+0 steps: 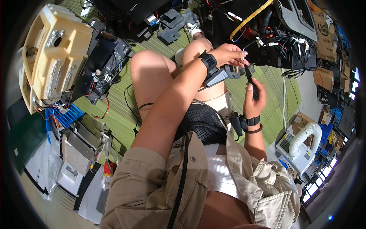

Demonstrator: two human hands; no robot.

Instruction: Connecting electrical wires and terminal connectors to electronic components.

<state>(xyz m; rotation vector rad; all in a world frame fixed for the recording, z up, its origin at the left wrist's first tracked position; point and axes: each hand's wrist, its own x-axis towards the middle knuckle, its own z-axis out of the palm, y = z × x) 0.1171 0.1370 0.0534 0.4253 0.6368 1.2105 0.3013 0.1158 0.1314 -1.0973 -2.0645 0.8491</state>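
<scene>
My left hand (228,55) is closed in a pinch at the upper middle right, with a small white piece (243,57), possibly a wire connector, at its fingertips. A thin dark wire seems to run from there towards the black cable bundle (293,45) on the right. Just below, my right hand (254,100) is wrapped round a slim black hand tool (249,76). The tool points up, its tip close to the left fingertips; whether they touch I cannot tell. Its exact kind does not show. Behind the hands stands a black machine housing (267,57) with white-tagged wires.
A yellow strip (251,19) arches above the hands. Grey metal brackets (171,26) lie on the green carpet (167,45). At left stand a cream moulded shell (57,42), a blue crate (65,114) and metal boxes (78,149). A white unit with a hose (305,143) stands right.
</scene>
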